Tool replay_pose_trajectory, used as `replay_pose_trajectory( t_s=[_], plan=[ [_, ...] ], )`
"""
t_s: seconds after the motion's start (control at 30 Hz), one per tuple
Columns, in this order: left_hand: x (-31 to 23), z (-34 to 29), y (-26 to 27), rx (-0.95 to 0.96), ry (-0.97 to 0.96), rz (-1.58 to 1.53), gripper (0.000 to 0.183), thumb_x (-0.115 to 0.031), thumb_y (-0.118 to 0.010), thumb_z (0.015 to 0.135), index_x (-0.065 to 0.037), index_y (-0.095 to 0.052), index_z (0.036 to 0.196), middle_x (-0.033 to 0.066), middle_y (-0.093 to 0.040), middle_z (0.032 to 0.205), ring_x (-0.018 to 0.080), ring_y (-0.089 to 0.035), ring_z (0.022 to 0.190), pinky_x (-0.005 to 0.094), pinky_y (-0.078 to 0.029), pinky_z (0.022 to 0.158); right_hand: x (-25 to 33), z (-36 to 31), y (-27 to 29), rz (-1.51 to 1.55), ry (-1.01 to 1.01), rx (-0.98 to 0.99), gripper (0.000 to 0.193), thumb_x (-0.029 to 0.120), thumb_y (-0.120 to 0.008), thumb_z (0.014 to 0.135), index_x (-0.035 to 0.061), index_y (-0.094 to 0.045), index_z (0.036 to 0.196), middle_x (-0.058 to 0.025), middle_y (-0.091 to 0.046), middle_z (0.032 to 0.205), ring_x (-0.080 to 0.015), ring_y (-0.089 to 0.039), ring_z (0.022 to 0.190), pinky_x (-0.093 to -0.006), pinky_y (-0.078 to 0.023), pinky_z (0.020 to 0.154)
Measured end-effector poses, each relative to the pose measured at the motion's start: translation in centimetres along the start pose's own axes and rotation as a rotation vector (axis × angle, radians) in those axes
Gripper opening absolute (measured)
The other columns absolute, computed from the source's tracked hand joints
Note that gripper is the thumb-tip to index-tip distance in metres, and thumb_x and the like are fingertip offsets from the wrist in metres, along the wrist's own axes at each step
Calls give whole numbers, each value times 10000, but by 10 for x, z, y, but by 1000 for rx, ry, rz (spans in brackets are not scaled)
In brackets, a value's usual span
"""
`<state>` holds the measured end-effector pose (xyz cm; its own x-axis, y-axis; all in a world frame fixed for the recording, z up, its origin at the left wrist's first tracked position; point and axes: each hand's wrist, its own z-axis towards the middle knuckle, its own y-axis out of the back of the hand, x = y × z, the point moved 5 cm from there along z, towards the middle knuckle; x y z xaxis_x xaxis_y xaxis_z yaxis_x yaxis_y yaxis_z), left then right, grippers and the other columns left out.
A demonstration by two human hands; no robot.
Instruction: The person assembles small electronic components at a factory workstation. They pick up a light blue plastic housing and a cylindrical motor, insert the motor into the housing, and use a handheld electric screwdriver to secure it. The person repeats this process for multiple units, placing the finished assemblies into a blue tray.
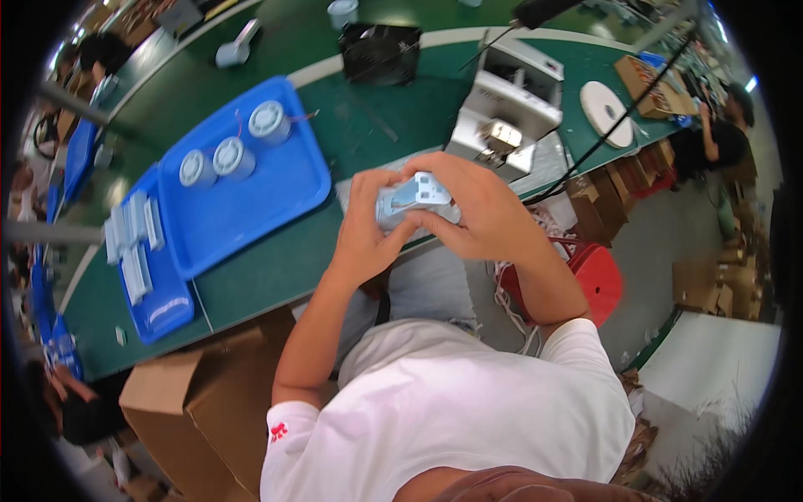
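Observation:
Between both hands, over the table's near edge, is a pale blue plastic housing (410, 199) with small openings in its top face. My left hand (365, 216) grips its left side, fingers curled behind it and thumb in front. From the other side my right hand (468, 205) closes round it, with the thumb along the front edge. Fingers cover much of the part's sides. To the left, a large blue tray (251, 226) carries three round pale housings, the nearest of them a round housing (233, 157). Thin wires stick out by some of these.
A smaller blue tray (163, 314) holds several long pale plastic pieces (136, 272). A metal bench machine (506, 117) stands right of my hands, with a white reel (606, 113) beyond. A black fan-like box (381, 54) sits behind. Cartons (201, 402) and a red spool (598, 284) are below the table.

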<state>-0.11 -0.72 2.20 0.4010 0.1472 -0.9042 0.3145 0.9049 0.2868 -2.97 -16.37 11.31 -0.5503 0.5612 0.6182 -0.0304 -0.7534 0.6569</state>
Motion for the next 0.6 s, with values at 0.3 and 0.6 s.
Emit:
replay_pose_trajectory(
  t_s=[0.3,0.6],
  plan=[
    [29,19,-32,-102,-68,120,405,-190,-752,931,-22,-613,1272,187,-532,1189,343,-567,1108,409,-488,912,-85,90,165,38,-83,-1141,453,229,-741,968,17,-510,1294,-110,-667,932,-181,-645,785,-303,-543,714],
    [23,26,-30,-124,-37,140,348,-184,-796,881,-18,-673,1161,156,-615,1089,328,-628,994,400,-512,854,36,41,185,444,124,-1155,338,325,-614,1046,22,-538,1174,-67,-611,818,-136,-588,561,-261,-508,509]
  ],
)
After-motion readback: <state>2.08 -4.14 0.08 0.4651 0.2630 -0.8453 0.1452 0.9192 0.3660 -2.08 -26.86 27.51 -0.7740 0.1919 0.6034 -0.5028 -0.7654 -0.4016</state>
